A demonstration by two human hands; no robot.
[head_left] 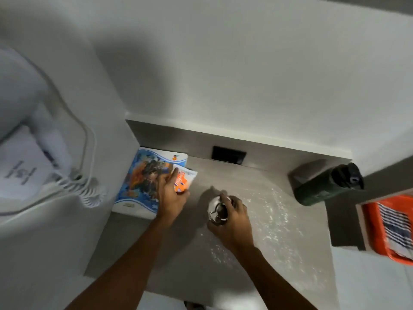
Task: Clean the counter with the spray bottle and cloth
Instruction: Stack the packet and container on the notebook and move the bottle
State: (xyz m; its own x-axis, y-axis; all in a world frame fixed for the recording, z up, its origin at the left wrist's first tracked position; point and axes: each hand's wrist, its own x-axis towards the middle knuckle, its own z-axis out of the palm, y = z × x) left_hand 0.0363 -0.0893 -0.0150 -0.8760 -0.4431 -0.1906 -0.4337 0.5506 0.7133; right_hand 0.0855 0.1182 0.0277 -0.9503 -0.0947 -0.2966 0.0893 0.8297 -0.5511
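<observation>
I look straight down at a grey counter in a wall niche. My right hand is closed around a spray bottle, seen from above, with a silvery body and a dark nozzle head. Fine wet droplets speckle the counter to the right of the bottle. My left hand grips a small orange and white packet that lies on a blue picture book in the back left corner. A blue and white striped cloth lies in an orange tray at the far right, away from both hands.
A dark green bottle lies tilted at the counter's back right. A black socket sits in the back wall. On the left, a white wall unit with a coiled cord hangs beside the niche.
</observation>
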